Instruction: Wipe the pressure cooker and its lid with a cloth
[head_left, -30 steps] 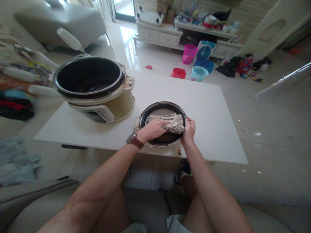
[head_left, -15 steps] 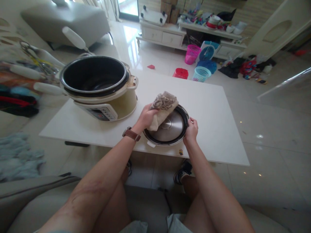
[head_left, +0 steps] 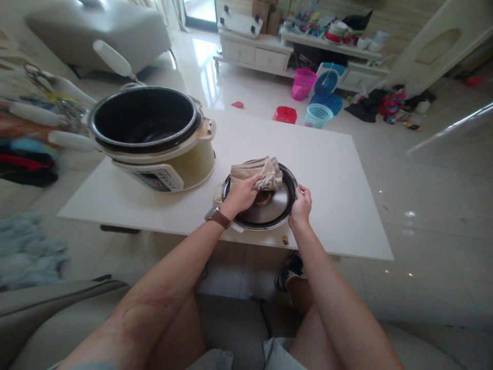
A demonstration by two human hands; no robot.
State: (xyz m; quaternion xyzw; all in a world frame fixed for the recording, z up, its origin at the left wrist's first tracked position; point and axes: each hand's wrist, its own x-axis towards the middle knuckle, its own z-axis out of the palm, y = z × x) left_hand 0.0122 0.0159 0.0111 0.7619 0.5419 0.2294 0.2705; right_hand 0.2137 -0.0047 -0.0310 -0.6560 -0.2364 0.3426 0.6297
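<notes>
A round cooker lid lies on the white table near its front edge, its steel inner face and black seal ring turned up. My left hand is closed on a folded beige cloth with a brown pattern, pressed against the far part of the lid. Gripping the lid's right rim is my right hand, fingers curled over the edge. To the left stands an electric pressure cooker with no lid on it; its black inner pot shows no contents.
The white table carries a small sticker near its front edge. White-handled utensils stick out behind the cooker. Beyond lie plastic baskets, a red stool and a cluttered TV cabinet.
My left hand has moved the cloth across the lid, away from its left edge toward the far rim and middle. My right hand keeps its hold on the rim.
</notes>
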